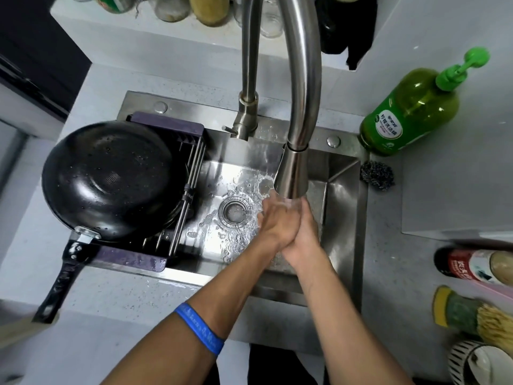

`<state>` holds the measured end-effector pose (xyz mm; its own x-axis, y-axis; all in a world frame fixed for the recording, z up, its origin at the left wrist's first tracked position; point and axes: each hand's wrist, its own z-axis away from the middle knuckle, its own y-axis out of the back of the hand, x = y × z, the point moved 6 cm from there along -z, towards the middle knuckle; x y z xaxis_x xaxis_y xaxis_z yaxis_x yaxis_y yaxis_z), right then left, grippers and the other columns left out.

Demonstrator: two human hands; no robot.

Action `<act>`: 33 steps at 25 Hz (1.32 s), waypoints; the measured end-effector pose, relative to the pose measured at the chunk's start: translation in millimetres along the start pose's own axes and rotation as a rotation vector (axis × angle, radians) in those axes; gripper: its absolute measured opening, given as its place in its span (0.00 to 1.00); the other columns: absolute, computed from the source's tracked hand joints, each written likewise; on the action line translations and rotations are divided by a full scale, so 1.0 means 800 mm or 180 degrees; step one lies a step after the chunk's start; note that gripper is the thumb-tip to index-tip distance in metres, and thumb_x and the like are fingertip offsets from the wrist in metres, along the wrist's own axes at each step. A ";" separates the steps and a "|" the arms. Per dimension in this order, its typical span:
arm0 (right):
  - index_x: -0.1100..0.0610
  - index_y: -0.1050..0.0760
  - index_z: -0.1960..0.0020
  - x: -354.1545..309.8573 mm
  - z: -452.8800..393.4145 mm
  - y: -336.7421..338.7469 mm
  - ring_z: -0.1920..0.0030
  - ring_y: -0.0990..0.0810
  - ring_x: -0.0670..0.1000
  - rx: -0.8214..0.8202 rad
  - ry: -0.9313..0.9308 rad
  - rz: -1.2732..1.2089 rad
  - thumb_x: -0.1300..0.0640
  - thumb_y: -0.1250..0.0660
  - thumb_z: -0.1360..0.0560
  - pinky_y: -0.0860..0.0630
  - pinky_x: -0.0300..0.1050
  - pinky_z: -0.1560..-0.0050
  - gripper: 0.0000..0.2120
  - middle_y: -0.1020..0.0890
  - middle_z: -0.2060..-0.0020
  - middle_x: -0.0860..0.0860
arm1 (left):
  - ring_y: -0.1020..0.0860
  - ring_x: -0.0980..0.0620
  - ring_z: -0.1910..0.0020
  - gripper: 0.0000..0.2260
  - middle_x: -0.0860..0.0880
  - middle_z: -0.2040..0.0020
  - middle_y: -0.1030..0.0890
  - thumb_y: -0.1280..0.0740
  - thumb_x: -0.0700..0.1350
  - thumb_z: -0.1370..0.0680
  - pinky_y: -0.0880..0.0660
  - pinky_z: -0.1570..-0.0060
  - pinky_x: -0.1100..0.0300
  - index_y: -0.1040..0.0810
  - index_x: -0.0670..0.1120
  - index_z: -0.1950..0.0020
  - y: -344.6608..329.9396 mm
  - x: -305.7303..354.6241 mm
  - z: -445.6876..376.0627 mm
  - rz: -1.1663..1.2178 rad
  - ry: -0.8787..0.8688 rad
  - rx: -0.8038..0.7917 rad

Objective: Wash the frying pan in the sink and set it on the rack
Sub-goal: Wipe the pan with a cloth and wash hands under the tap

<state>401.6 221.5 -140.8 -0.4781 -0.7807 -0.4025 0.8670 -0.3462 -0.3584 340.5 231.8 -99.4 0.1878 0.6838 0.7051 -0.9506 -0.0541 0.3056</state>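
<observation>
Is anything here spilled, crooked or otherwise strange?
Mostly in order. The frying pan lies upside down on the rack, its handle sticking out past the sink edge over the counter, where it might be bumped. Water is splashed on that front edge. The left hand and right hand are pressed together under the running faucet.

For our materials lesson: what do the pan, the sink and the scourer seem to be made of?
Pan: likely coated metal; its glossy black underside beads water.
Sink: probably stainless steel; brushed silver with soft reflections.
Scourer: apparently steel wool; a grey, tangled, wiry ball.
</observation>
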 end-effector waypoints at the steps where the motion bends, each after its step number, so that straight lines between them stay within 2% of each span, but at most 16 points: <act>1: 0.62 0.20 0.40 -0.004 0.004 -0.002 0.45 0.16 0.55 0.0015 0.0049 0.0129 0.43 0.36 0.20 0.21 0.51 0.42 0.23 0.15 0.47 0.58 | 0.23 0.45 0.50 0.17 0.44 0.51 0.22 0.44 0.55 0.22 0.27 0.39 0.49 0.21 0.44 0.53 0.008 0.000 -0.005 -0.0409 -0.0241 0.0137; 4: 0.58 0.19 0.46 -0.012 0.015 -0.016 0.58 0.15 0.49 -0.0107 0.0309 0.0365 0.58 0.36 0.19 0.19 0.39 0.63 0.08 0.13 0.58 0.52 | 0.23 0.49 0.62 0.08 0.49 0.64 0.23 0.39 0.41 0.20 0.26 0.62 0.62 0.22 0.41 0.53 0.041 -0.002 -0.009 -0.0349 -0.0410 0.0860; 5: 0.57 0.20 0.48 -0.013 0.014 -0.021 0.60 0.15 0.48 -0.0167 0.0347 0.0281 0.62 0.34 0.20 0.20 0.39 0.64 0.05 0.14 0.59 0.52 | 0.22 0.49 0.63 0.09 0.49 0.65 0.22 0.41 0.40 0.18 0.27 0.67 0.65 0.22 0.41 0.54 0.043 -0.008 -0.005 0.0245 -0.0279 0.0940; 8: 0.58 0.25 0.46 -0.006 0.011 -0.035 0.62 0.15 0.52 -0.0284 0.0193 -0.0321 0.74 0.38 0.26 0.18 0.43 0.61 0.15 0.16 0.58 0.56 | 0.18 0.45 0.64 0.19 0.41 0.63 0.17 0.44 0.50 0.16 0.22 0.67 0.62 0.21 0.40 0.58 0.022 -0.024 0.010 0.3344 0.0646 0.0400; 9: 0.59 0.27 0.44 -0.002 0.010 -0.038 0.63 0.15 0.53 -0.0340 0.0153 -0.0403 0.76 0.40 0.26 0.18 0.42 0.63 0.17 0.17 0.59 0.57 | 0.18 0.46 0.67 0.21 0.41 0.66 0.18 0.45 0.53 0.16 0.21 0.67 0.60 0.22 0.41 0.60 0.018 -0.025 0.013 0.4012 0.0876 0.0269; 10: 0.59 0.27 0.45 0.002 0.007 -0.038 0.65 0.16 0.52 -0.0342 0.0147 -0.0395 0.76 0.41 0.25 0.21 0.41 0.68 0.16 0.17 0.61 0.57 | 0.19 0.47 0.69 0.21 0.43 0.69 0.19 0.46 0.53 0.16 0.20 0.65 0.59 0.23 0.43 0.61 0.019 -0.031 0.012 0.4177 0.1029 0.0240; 12: 0.57 0.24 0.49 0.009 0.001 -0.033 0.69 0.20 0.50 -0.0229 0.0159 -0.0273 0.69 0.38 0.22 0.27 0.39 0.74 0.09 0.17 0.64 0.54 | 0.20 0.50 0.71 0.17 0.45 0.70 0.19 0.45 0.49 0.16 0.21 0.68 0.61 0.22 0.42 0.57 0.021 -0.040 0.010 0.3745 0.1183 0.0255; 15: 0.55 0.22 0.50 0.016 -0.004 -0.022 0.68 0.19 0.51 0.0043 0.0073 -0.0189 0.59 0.32 0.22 0.25 0.42 0.69 0.02 0.16 0.65 0.52 | 0.19 0.49 0.68 0.15 0.43 0.62 0.18 0.42 0.48 0.18 0.24 0.71 0.63 0.20 0.40 0.46 0.016 -0.042 0.013 0.3101 0.1290 0.0288; 17: 0.57 0.21 0.52 0.015 -0.001 -0.022 0.65 0.15 0.50 0.0036 0.0104 -0.0284 0.67 0.34 0.22 0.19 0.42 0.65 0.07 0.14 0.64 0.53 | 0.18 0.47 0.65 0.18 0.42 0.62 0.18 0.44 0.51 0.17 0.22 0.67 0.61 0.21 0.41 0.52 0.020 -0.042 0.008 0.3125 0.1291 0.0292; 19: 0.60 0.22 0.54 0.014 0.000 -0.025 0.65 0.14 0.50 -0.0050 0.0162 -0.0493 0.74 0.38 0.23 0.17 0.43 0.61 0.12 0.14 0.65 0.53 | 0.19 0.48 0.72 0.20 0.43 0.69 0.19 0.46 0.49 0.17 0.23 0.71 0.63 0.24 0.42 0.62 0.026 -0.038 0.012 0.3126 0.1191 0.0285; 21: 0.58 0.22 0.54 0.010 0.006 -0.028 0.68 0.16 0.48 0.0188 0.0300 -0.0292 0.71 0.36 0.22 0.19 0.39 0.66 0.09 0.15 0.67 0.52 | 0.22 0.50 0.73 0.18 0.48 0.72 0.20 0.43 0.45 0.18 0.26 0.72 0.64 0.24 0.45 0.66 0.025 -0.039 0.011 0.2665 0.1006 0.0364; 24: 0.57 0.21 0.59 -0.005 0.007 -0.023 0.70 0.19 0.46 0.0771 0.0667 0.0684 0.62 0.32 0.22 0.24 0.36 0.71 0.07 0.17 0.71 0.47 | 0.25 0.54 0.69 0.18 0.52 0.71 0.21 0.41 0.42 0.19 0.28 0.63 0.63 0.25 0.48 0.69 0.026 -0.040 0.001 0.1731 0.0631 0.0646; 27: 0.55 0.17 0.49 -0.013 -0.005 -0.028 0.60 0.16 0.45 0.0600 0.0991 0.1080 0.54 0.34 0.21 0.21 0.39 0.58 0.08 0.15 0.62 0.46 | 0.21 0.49 0.61 0.16 0.48 0.68 0.19 0.44 0.37 0.18 0.23 0.59 0.60 0.27 0.47 0.64 0.019 -0.016 0.006 0.1715 0.0598 0.0526; 29: 0.56 0.22 0.35 -0.007 -0.007 -0.035 0.50 0.19 0.40 0.0207 0.0709 0.1224 0.42 0.41 0.18 0.28 0.38 0.43 0.22 0.16 0.53 0.50 | 0.25 0.58 0.65 0.17 0.53 0.74 0.23 0.48 0.34 0.18 0.28 0.68 0.72 0.30 0.46 0.63 0.012 -0.003 0.015 0.1707 0.0558 0.0278; 31: 0.69 0.27 0.34 -0.007 -0.003 -0.030 0.52 0.19 0.47 0.0267 0.0773 0.1377 0.49 0.44 0.15 0.27 0.37 0.50 0.24 0.20 0.45 0.58 | 0.26 0.58 0.71 0.16 0.52 0.74 0.24 0.47 0.34 0.18 0.29 0.71 0.68 0.27 0.43 0.63 0.018 -0.007 0.010 0.1698 0.0480 0.0351; 33: 0.65 0.23 0.43 -0.009 -0.006 -0.015 0.53 0.19 0.52 0.0622 0.0996 0.1835 0.55 0.39 0.18 0.26 0.42 0.56 0.13 0.18 0.46 0.59 | 0.24 0.58 0.73 0.13 0.50 0.70 0.22 0.43 0.37 0.18 0.28 0.72 0.66 0.22 0.39 0.58 0.023 -0.012 0.007 0.1678 0.0467 0.0418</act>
<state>393.8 234.0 -137.5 0.0750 -0.6913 -0.7186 0.9906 -0.0308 0.1330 322.3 219.7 -96.9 -0.3499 0.6333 0.6903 -0.8660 -0.4997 0.0195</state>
